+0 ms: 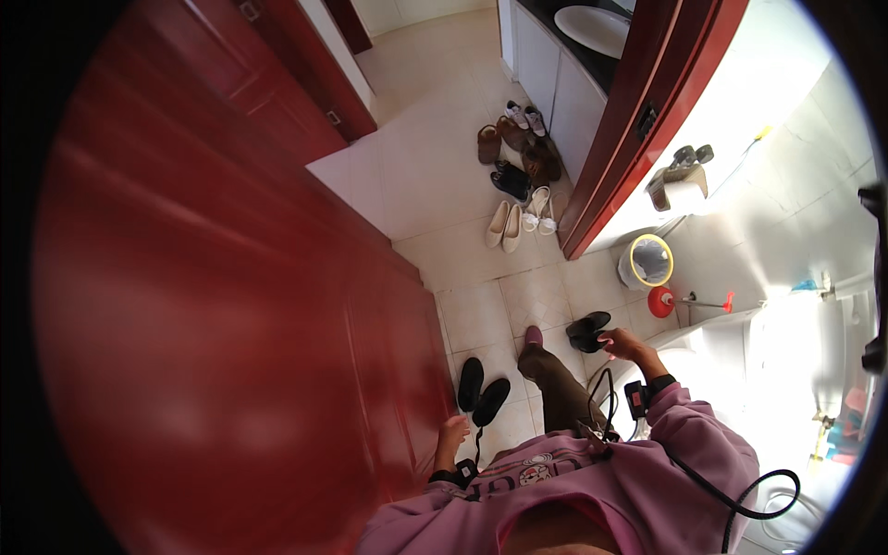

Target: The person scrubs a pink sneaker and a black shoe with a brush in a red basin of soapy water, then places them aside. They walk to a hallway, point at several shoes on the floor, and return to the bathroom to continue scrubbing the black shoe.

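My left hand [454,433] hangs beside the edge of a red wooden door [291,333], fingers loosely bent and nothing seen in them. Just beyond it a pair of black slippers [492,402] lies on the tiled floor. On the other side, my right hand [623,345] is bent at the fingers and overlaps a pair of black shoes [589,323] in the picture. Whether it touches or grips them I cannot tell. One of my feet, in a mauve shoe [533,336], shows between the two pairs.
Several shoes [510,182] line a white cabinet [579,97] under a sink [593,29], past the red door frame [624,152]. To the right are a lined bin [646,261], a red plunger [661,302], a toilet paper holder [678,186] and a brightly lit white toilet [683,368].
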`<state>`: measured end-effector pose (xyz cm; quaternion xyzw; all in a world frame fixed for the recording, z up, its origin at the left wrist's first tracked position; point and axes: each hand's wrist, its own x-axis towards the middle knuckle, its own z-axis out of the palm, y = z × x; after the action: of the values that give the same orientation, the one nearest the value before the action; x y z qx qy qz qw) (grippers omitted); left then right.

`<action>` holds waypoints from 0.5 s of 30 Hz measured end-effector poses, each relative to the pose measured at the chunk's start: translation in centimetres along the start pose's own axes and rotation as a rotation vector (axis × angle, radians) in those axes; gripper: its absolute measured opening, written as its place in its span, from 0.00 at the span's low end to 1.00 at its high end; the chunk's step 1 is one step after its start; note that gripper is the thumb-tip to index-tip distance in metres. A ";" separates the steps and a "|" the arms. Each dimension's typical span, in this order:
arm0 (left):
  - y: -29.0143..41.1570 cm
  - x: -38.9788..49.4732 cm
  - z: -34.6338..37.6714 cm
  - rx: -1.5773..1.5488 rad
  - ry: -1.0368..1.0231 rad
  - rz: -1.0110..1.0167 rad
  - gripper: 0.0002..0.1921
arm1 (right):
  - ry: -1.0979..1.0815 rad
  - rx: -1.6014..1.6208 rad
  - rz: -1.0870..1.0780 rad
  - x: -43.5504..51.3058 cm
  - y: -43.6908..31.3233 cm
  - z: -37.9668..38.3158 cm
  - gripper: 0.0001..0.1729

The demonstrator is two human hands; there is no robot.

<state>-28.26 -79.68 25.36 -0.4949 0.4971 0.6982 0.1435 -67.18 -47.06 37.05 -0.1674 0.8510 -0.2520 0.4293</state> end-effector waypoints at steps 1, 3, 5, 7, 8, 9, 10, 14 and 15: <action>2.3 0.7 -0.4 -0.065 -0.066 -0.022 0.17 | 0.010 -0.050 0.009 1.7 -0.4 -1.3 0.22; 6.8 1.6 -0.2 -0.163 -0.145 -0.078 0.18 | 0.004 -0.016 0.032 3.6 -0.3 -4.4 0.23; 11.4 2.5 1.7 0.152 0.124 -0.130 0.20 | -0.042 0.208 0.074 5.3 -0.3 -6.8 0.25; 16.4 3.2 2.0 0.176 0.103 0.011 0.21 | -0.065 0.177 0.109 6.7 -0.1 -9.0 0.27; 19.1 4.0 2.1 0.187 0.119 0.015 0.21 | -0.079 0.146 0.137 8.0 -0.2 -10.1 0.27; 20.8 4.0 2.0 0.191 0.130 0.043 0.21 | -0.079 0.111 0.181 8.6 -0.3 -10.9 0.27; 22.5 4.1 2.1 0.191 0.153 0.066 0.21 | -0.115 0.065 0.240 9.7 -0.5 -11.7 0.27; 27.4 5.2 2.6 0.197 0.172 0.057 0.20 | -0.108 0.218 0.134 12.7 -1.4 -14.0 0.26; 28.5 5.6 2.7 0.209 0.163 0.026 0.20 | -0.091 0.221 0.083 13.4 -1.4 -14.5 0.26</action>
<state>-52.08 -92.32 36.47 -0.5260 0.5833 0.6019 0.1442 -86.60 -50.77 36.47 -0.0948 0.8039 -0.3184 0.4933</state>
